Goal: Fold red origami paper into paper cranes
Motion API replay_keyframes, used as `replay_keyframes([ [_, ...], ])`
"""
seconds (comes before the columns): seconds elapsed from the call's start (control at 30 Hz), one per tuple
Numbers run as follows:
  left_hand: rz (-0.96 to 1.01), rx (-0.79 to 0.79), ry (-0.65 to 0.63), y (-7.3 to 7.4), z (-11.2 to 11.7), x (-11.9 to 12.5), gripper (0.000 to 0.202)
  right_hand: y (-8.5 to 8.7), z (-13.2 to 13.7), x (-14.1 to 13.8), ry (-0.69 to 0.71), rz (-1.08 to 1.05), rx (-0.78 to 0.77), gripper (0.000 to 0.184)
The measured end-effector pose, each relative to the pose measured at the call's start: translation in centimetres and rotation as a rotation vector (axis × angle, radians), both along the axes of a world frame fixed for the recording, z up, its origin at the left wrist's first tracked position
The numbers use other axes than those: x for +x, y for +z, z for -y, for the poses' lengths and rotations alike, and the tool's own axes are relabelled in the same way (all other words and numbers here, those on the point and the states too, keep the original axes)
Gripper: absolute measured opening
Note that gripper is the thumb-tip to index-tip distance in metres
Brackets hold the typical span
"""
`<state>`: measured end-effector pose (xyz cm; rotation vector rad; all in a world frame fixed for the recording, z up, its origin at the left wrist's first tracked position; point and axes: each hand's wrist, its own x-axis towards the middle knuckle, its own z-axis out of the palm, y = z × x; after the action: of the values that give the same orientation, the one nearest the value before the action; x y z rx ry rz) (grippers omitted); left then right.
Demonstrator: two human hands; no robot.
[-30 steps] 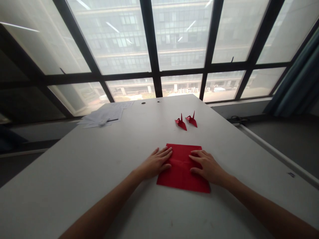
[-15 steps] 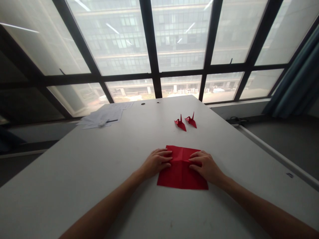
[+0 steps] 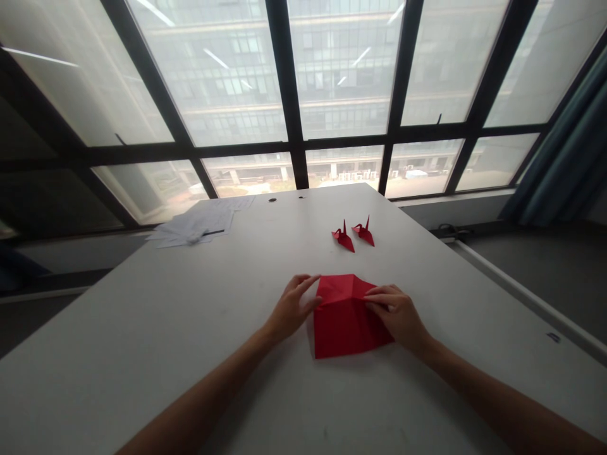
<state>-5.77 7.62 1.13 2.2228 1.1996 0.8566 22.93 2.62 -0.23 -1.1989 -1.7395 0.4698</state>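
Observation:
A red square sheet of paper [image 3: 344, 322] lies on the white table [image 3: 190, 328], bent upward along a centre crease. My left hand [image 3: 290, 308] pinches its left edge and lifts it. My right hand [image 3: 397, 314] grips the right edge with fingers curled over it. Both sides rise off the table like a shallow tent. Beyond the sheet stand two small red paper cranes [image 3: 353, 235], side by side.
Loose white papers [image 3: 196, 224] with a dark pen lie at the far left of the table. Two small round holes [image 3: 285, 198] mark the far edge. Large windows with dark frames rise behind; a blue curtain [image 3: 564, 158] hangs at right.
Both hands lay flat on the red sheet, pressing it down. Now they have closed on its left and right edges and raised them, so the sheet bends along its centre crease and looks narrower.

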Motion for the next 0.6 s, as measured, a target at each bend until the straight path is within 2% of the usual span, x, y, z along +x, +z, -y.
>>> replay_keyframes([
  [0.07, 0.147, -0.148, 0.051, 0.2, 0.0, 0.3, 0.057, 0.1, -0.1, 0.1, -0.026, -0.046, 0.035, 0.014],
  [0.17, 0.333, -0.378, -0.043, 0.6, 0.3, 0.8, 0.06, 0.2, -0.2, 0.2, -0.041, -0.082, 0.06, 0.014],
  [0.27, 0.533, -0.499, -0.063, 0.9, 0.6, 1.1, 0.055, 0.2, -0.1, 0.1, -0.038, -0.09, 0.062, 0.015],
  [0.37, 0.632, -0.541, -0.028, 1.0, 0.7, 1.2, 0.052, 0.2, -0.1, 0.1, -0.031, -0.091, 0.052, 0.015],
  [0.47, 0.646, -0.572, -0.04, 1.0, 0.6, 1.0, 0.061, 0.2, -0.1, 0.1, -0.036, -0.09, 0.047, 0.016],
  [0.6, 0.509, -0.435, -0.044, 0.8, 0.5, 1.0, 0.051, 0.3, -0.1, 0.1, -0.017, -0.102, 0.039, 0.018],
])
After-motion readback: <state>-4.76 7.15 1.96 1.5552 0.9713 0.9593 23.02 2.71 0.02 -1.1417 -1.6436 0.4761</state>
